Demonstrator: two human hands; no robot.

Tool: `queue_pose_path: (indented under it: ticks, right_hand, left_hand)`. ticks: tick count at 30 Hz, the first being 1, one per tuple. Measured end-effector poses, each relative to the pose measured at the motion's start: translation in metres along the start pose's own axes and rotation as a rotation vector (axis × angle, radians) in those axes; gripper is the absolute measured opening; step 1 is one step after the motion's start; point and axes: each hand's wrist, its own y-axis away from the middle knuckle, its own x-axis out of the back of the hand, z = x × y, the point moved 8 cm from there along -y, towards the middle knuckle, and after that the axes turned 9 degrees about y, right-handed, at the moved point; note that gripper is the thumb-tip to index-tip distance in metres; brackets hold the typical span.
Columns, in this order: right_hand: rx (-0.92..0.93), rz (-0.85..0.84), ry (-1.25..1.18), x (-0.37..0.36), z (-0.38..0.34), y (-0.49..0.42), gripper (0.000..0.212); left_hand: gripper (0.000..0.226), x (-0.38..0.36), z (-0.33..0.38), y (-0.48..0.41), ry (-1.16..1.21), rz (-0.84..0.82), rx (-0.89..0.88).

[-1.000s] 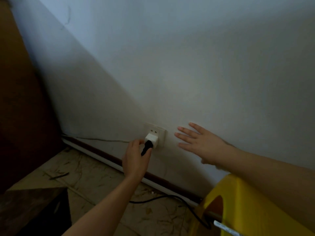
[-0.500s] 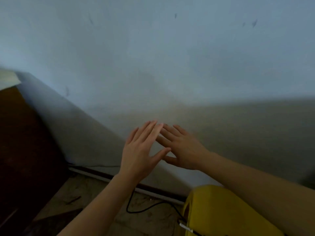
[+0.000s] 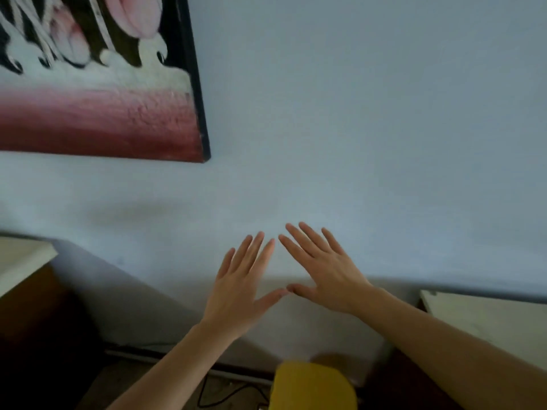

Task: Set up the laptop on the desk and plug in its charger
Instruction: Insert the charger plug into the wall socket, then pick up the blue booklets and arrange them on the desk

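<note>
My left hand (image 3: 239, 288) and my right hand (image 3: 322, 270) are raised side by side in front of the pale wall, both flat with fingers spread and nothing in them; the thumb tips nearly touch. A black charger cable (image 3: 219, 393) loops on the floor at the bottom, near the skirting board. The wall socket and the plug are out of view, hidden behind my arms or below the picture. The laptop is not in view.
A framed red, pink and white painting (image 3: 97, 84) hangs at the upper left. A white-topped dark wooden piece (image 3: 20, 258) stands at left, another white top (image 3: 488, 321) at right. A yellow object (image 3: 313, 386) sits at the bottom centre.
My left hand let go of the plug at the wall socket and rose with the right hand. The view tilted upward, so the socket dropped out of sight and the painting appeared.
</note>
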Motion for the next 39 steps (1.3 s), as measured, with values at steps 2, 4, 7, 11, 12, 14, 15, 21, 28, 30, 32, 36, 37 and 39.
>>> queue_pose_path:
  ticks: [2, 4, 7, 11, 12, 14, 15, 21, 28, 30, 32, 36, 37, 39]
  right_hand:
    - [-0.067, 0.009, -0.031, 0.043, 0.019, 0.013, 0.089]
    - [-0.136, 0.021, -0.066, 0.083, 0.036, 0.027, 0.091]
    - [-0.233, 0.054, -0.114, 0.135, 0.059, 0.053, 0.091]
    - [-0.286, 0.084, -0.105, 0.189, 0.076, 0.086, 0.091]
    - [-0.295, 0.095, -0.099, 0.200, 0.080, 0.093, 0.091]
    - [-0.318, 0.124, -0.081, 0.221, 0.084, 0.109, 0.091]
    - [-0.327, 0.135, -0.072, 0.230, 0.085, 0.117, 0.091]
    - [-0.364, 0.124, -0.066, 0.263, 0.068, 0.170, 0.091]
    - [-0.424, 0.072, -0.070, 0.283, 0.020, 0.280, 0.091]
    - [-0.457, 0.028, -0.076, 0.281, 0.005, 0.321, 0.091]
    - [-0.490, -0.024, -0.079, 0.277, -0.010, 0.367, 0.091]
    - [-0.588, -0.135, -0.084, 0.270, -0.026, 0.459, 0.094]
    - [-0.619, -0.155, -0.090, 0.269, -0.028, 0.483, 0.094]
    - [-0.676, -0.187, -0.099, 0.268, -0.030, 0.530, 0.093]
  left_hand:
    - [0.080, 0.042, 0.027, -0.012, -0.016, -0.007, -0.005]
    - [0.081, 0.080, 0.052, -0.019, -0.044, -0.021, -0.032]
    - [0.079, 0.139, 0.088, -0.025, -0.089, 0.019, -0.069]
    - [0.082, 0.195, 0.122, -0.025, -0.159, 0.067, -0.104]
    - [0.082, 0.203, 0.128, -0.024, -0.158, 0.075, -0.103]
    - [0.083, 0.216, 0.143, -0.021, -0.163, 0.073, -0.119]
    - [0.083, 0.220, 0.151, -0.019, -0.167, 0.069, -0.129]
    - [0.083, 0.238, 0.193, 0.016, -0.134, 0.073, -0.182]
    - [0.082, 0.232, 0.233, 0.105, -0.010, 0.012, -0.182]
    - [0.084, 0.220, 0.249, 0.139, 0.047, -0.026, -0.180]
    - [0.085, 0.204, 0.271, 0.177, 0.082, -0.080, -0.192]
    - [0.080, 0.166, 0.312, 0.240, 0.134, -0.212, -0.229]
    - [0.080, 0.159, 0.323, 0.253, 0.151, -0.238, -0.241]
    - [0.081, 0.146, 0.347, 0.275, 0.181, -0.274, -0.267]
